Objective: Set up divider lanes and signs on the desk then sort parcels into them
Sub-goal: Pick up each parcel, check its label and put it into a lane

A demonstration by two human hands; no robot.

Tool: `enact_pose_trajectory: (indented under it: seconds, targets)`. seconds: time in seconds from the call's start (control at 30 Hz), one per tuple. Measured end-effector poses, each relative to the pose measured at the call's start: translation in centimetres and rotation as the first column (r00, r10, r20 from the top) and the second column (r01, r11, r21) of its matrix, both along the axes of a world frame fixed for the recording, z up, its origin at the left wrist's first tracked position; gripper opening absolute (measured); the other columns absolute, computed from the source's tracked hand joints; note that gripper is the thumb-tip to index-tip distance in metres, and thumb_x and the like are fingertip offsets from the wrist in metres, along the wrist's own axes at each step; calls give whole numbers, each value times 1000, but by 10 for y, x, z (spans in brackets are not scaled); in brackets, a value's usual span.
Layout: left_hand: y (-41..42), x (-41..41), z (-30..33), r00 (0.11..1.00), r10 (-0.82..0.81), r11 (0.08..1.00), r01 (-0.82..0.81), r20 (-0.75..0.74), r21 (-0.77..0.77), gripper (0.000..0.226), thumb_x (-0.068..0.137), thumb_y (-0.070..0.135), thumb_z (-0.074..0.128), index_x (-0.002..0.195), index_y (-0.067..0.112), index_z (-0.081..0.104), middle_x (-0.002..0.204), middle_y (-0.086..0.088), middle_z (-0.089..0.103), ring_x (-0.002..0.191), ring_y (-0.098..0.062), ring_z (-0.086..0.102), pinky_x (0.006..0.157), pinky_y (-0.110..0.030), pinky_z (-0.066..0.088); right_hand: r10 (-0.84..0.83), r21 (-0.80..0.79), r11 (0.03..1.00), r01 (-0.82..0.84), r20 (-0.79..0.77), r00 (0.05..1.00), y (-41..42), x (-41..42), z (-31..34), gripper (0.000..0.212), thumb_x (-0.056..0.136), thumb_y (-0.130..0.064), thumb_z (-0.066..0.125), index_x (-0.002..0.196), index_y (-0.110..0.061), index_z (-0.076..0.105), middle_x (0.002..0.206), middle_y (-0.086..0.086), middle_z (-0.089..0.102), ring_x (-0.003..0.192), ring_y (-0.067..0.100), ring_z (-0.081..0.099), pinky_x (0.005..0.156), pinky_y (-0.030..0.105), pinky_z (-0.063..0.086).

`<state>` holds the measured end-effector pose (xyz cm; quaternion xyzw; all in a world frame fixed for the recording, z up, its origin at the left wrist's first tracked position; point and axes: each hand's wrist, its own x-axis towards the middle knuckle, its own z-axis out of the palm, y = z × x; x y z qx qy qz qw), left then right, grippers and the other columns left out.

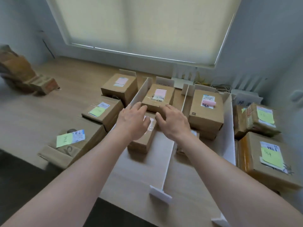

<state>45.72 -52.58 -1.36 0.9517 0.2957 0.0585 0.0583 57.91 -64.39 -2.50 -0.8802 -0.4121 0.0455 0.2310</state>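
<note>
Head view: both bare arms reach forward over the wooden desk. Left hand lies palm down, fingers spread and loose, over the small low parcel in the middle lane; fingertips reach the near edge of the pink-label parcel marked 2786. Right hand also palm down, fingers open, thumb toward the left hand, fingertips at the same near edge. Cannot tell if either hand actually grips anything; neither is closed round a box.

Middle lane is bounded by the left white divider and the centre white divider, which stands on a flat foot near the desk's front edge. Pink-label parcel sits at the far end of that lane, small low parcel just in front of it, touching or nearly so.

Next lane right: tall parcel with pink note, then the right white divider. Beyond it, two parcels with green notes.

Left of the lanes: far parcel with pink label, parcel with green note, flat parcel with green note at the desk edge. Blurred cardboard pile far left. Window blind behind
</note>
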Motion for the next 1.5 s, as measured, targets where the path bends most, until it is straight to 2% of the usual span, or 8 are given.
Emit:
enact_pose_trajectory:
  seconds: [0.07,0.23,0.47,0.7,0.83,1.0,1.17,1.5]
  targets:
    - [10,-37,20,999,42,999,-42,32,9,47,103,45,38,142,22,48,157,-4,42,140,-33,42,114,-49,37,45,29,998,-46,30,999,18,-34,21,53,100,-54,40,145,-30,53,149,-4,53,136,26,49,109,44,41]
    - [41,-147,59,982,148,987,-153,117,40,44,103,44,41,139,22,52,154,-4,45,137,-29,43,110,-46,40,151,63,985,-158,97,984,62,-137,61,57,102,-56,36,150,-30,50,158,-3,46,142,24,45,115,47,38]
    - [92,-307,92,961,255,961,-264,109,80,51,103,47,40,148,25,46,163,-2,36,145,-31,39,114,-46,37,251,99,959,-264,127,960,124,-283,97,57,101,-57,38,149,-30,50,158,-2,47,138,28,50,110,46,42]
    - [149,-407,110,935,327,941,-336,141,46,54,105,46,40,153,22,41,164,-4,35,147,-27,37,115,-47,39,344,67,930,-360,180,922,193,-373,115,56,104,-56,37,152,-29,47,161,0,42,141,29,47,110,44,40]
    - [206,-440,114,918,362,927,-372,161,38,56,105,46,40,156,23,37,164,-3,34,145,-27,40,111,-46,42,412,72,901,-428,169,896,259,-397,108,57,103,-56,39,151,-28,49,161,2,42,141,30,46,113,46,41]
    - [308,-454,109,908,394,914,-403,141,41,55,105,46,40,155,22,39,162,-3,36,143,-28,42,109,-47,45,445,92,882,-463,165,880,368,-404,99,56,102,-54,43,150,-27,51,160,2,43,143,28,45,113,42,40]
    - [412,-460,95,895,434,900,-436,105,-3,56,106,47,39,157,24,35,166,-1,29,149,-26,35,111,-47,45,487,71,863,-500,141,862,482,-406,86,56,102,-54,43,149,-25,52,160,3,44,143,28,45,113,39,40]
    - [614,-479,69,907,416,910,-414,63,-36,55,106,47,38,155,22,40,163,-1,35,148,-25,34,116,-47,39,471,25,879,-476,103,876,679,-423,61,62,100,-62,35,149,-27,52,158,1,47,136,31,51,110,44,45]
